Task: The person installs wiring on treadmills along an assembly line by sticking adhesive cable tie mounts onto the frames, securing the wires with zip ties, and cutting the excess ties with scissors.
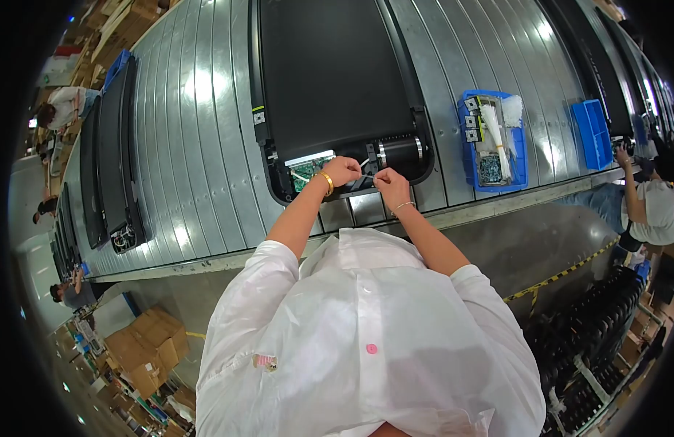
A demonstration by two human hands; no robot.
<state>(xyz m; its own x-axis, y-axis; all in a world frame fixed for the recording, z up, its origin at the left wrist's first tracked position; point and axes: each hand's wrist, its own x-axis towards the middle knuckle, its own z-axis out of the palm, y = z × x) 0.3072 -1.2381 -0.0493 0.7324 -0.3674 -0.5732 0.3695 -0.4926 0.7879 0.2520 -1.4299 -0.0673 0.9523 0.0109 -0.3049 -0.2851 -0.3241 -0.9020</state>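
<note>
A black treadmill-like unit (329,80) lies on the metal slatted conveyor, its open end towards me. At that end sit a green circuit board (304,172) and a black cylindrical motor (401,151). My left hand (341,172), with a gold bracelet at the wrist, is closed in a pinch just right of the board. Close beside it, my right hand (392,188) is also pinched. A thin whitish strand, perhaps a cable tie or wire, runs between the fingertips of both hands. Its exact kind is too small to tell.
Right of the unit, a blue bin (525,164) holds white ties, labelled packs and boards. Farther right is another blue bin (592,135), near a co-worker (653,207). More black units (118,156) lie on the left, where other people stand. The conveyor's edge (460,214) runs before me.
</note>
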